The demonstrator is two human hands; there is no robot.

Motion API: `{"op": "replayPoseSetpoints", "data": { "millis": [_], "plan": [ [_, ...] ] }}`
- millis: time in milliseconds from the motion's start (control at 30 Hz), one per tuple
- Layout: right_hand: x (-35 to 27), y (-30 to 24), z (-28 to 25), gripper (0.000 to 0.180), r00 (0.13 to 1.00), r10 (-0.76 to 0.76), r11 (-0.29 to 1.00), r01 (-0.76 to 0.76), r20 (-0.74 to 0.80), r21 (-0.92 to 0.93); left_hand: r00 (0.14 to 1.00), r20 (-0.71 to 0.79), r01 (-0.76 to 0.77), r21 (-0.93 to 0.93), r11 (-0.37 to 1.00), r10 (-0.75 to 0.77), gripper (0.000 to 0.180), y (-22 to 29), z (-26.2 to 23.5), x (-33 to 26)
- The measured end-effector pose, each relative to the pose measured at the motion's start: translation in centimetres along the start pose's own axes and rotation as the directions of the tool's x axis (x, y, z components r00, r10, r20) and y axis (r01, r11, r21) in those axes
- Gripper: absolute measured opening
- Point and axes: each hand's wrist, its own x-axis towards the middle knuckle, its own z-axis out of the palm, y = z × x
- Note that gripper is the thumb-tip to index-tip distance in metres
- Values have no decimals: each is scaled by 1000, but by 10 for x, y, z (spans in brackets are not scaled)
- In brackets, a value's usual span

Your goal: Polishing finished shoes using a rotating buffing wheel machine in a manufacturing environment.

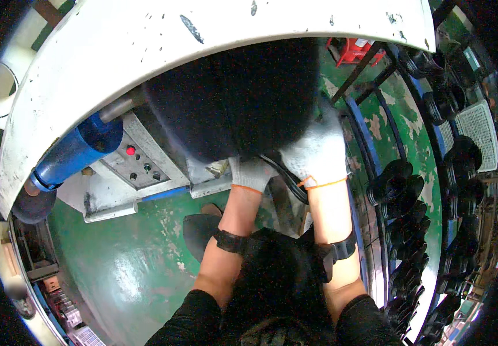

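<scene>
Handwork up under a white hood [116, 63], right against a big dark bulk [237, 104].

Left hand [246, 173] is at the bulk's lower edge, right hand [318, 150] by its lower right side, both gloved. Fingers are lost behind it, so I honestly can't tell if either grip is wide, narrow or on something. A dark curved strip [286, 176] shows between the wrists. My read: the step is holding or working something at that bulk, with the blue cylinder [79, 150] and control panel [139, 164] off left. Next move probably calls for steady, even hands, cuffs kept clear.
</scene>
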Motion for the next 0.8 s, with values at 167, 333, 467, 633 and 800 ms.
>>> {"op": "replayPoseSetpoints", "data": {
  "millis": [167,333,467,633,800],
  "plan": [
    [-12,62,-10,37,997,-68,997,67,-34,-24,994,96,-35,-77,996,42,63,32,-29,-1],
    [-78,92,-23,43,990,-134,987,129,-45,-99,973,180,-144,-8,990,143,58,24,-41,7],
    [-116,131,-34,55,979,-199,963,186,-52,-197,966,258,-13,2,1000,12,66,22,-22,-16],
    [-172,153,-32,71,965,-261,930,243,-33,-275,943,318,108,-4,994,-102,72,31,-16,-45],
    [-226,156,-36,56,971,-224,847,150,-86,-510,886,363,305,14,952,-289,81,31,-13,-73]
  ]
}}
